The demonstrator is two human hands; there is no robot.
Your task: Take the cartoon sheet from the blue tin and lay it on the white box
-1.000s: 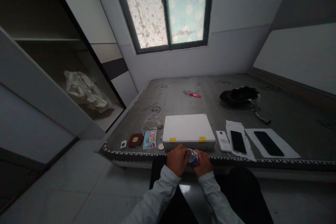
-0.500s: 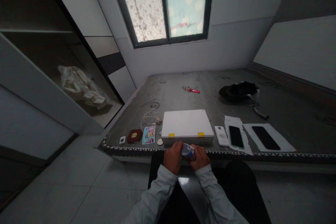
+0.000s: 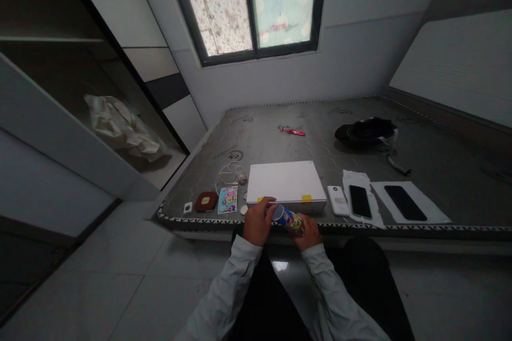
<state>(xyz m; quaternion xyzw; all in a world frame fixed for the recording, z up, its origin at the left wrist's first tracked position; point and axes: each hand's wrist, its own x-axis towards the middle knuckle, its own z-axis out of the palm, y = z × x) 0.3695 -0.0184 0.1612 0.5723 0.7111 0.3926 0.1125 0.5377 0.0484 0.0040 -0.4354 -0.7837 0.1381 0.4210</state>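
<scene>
A small cylindrical container (image 3: 288,219) with a blue, yellow and red printed label is held tilted in front of the white box, its greyish end up and to the left. My right hand (image 3: 309,232) wraps around its lower right part. At the upper end, my left hand (image 3: 258,219) has its fingers closed against the rim. Just beyond both hands lies the closed white box (image 3: 286,181) with yellow tabs on its front edge; my left fingertips cover part of one tab.
Left of the box are a brown round-cornered case (image 3: 206,202), a colourful card (image 3: 228,200), a small white square item (image 3: 188,208) and a white cable (image 3: 226,173). To its right lie a white power bank (image 3: 338,201), two dark phones (image 3: 360,201) and a cap (image 3: 366,133).
The container has been raised and turned, so more of its printed label shows. My left hand has shifted slightly left and up. The camera view has tilted a little.
</scene>
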